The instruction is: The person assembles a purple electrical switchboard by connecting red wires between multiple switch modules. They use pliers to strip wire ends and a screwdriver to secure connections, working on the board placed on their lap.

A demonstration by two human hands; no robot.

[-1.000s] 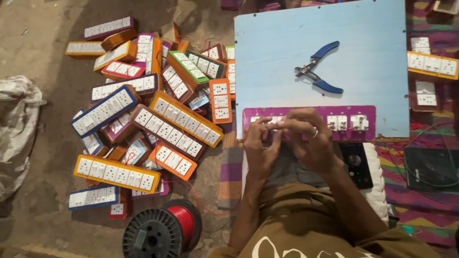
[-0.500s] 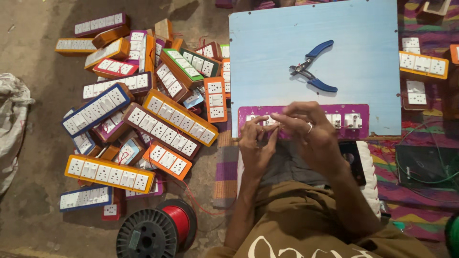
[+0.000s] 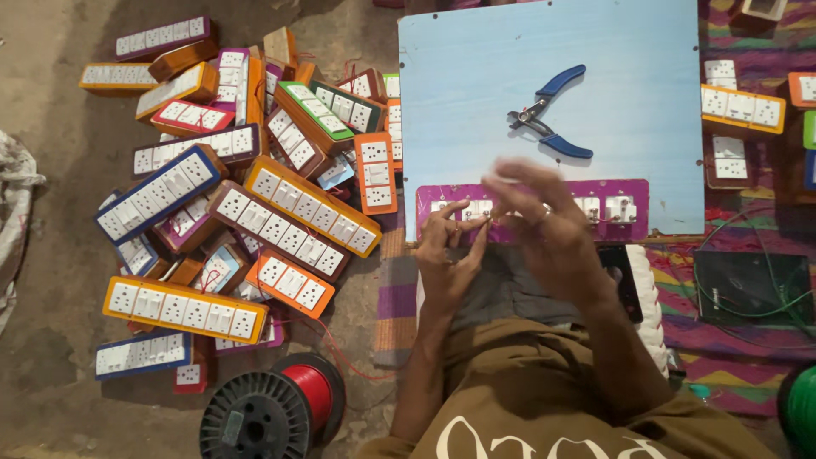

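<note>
A purple switch panel [image 3: 612, 197] with white sockets lies along the near edge of a light blue board [image 3: 476, 102] on my lap. My left hand [image 3: 449, 251] pinches at the panel's left part, fingertips on a white socket. My right hand [image 3: 548, 234], with a ring on one finger, hovers over the panel's middle. It is blurred, its fingers are raised and its thumb meets my left fingertips. Something small and thin may sit between them, but I cannot make it out. Blue-handled pliers [image 3: 551, 115] lie on the board beyond my hands.
A heap of several switch boards in orange, purple, blue and green frames [image 3: 289, 204] covers the floor on the left. A black spool of red wire [image 3: 280, 408] stands near my left knee. More switch boards [image 3: 741, 108], a dark box with green wire [image 3: 752, 285] and a patterned mat lie on the right.
My right hand has lifted its fingers off the panel and is moving, now blurred. My left hand stays pinched at the same socket.
</note>
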